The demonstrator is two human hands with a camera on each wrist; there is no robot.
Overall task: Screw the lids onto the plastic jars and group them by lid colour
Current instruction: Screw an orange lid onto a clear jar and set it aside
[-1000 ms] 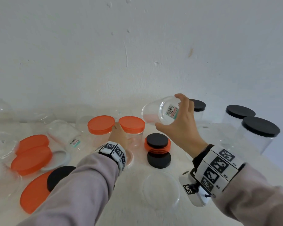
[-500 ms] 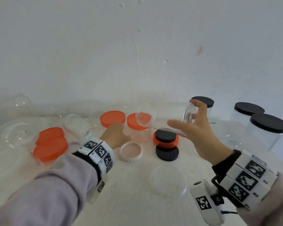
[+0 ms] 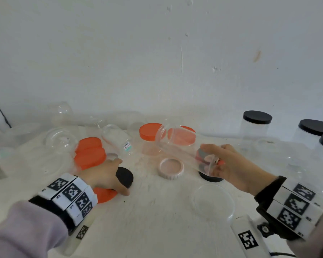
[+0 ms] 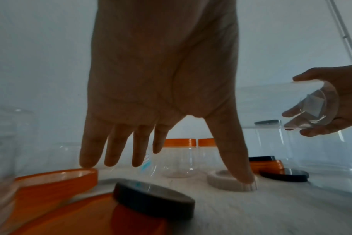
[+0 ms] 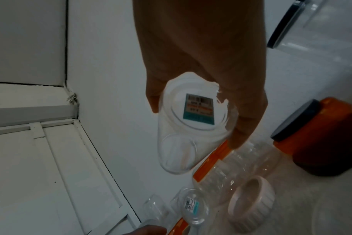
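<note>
My right hand (image 3: 237, 168) grips a clear jar (image 3: 183, 148) by its base, tilted above the table. My left hand (image 3: 104, 175) hovers with fingers spread over the black lid (image 3: 126, 176). I judge the smooth jar may slip if I twist the lid on one-handed.

Pale lilac sleeves (image 3: 22, 228), black cuffs, white wristbands (image 3: 69, 194) (black square-code markers printed on each).

Orange lids (image 3: 90, 154) at left centre of the head view, one black lid (image 3: 125, 176) beside them. Black-capped clear jars (image 3: 256, 125) stand at right. A pale pink ribbed lid (image 3: 171, 168) sits mid-frame. Wristbands (image 3: 71, 194) carry black-and-white square codes (both wrists), over lilac sleeves (image 3: 26, 229). The wall (image 3: 157, 53) is white.
</note>
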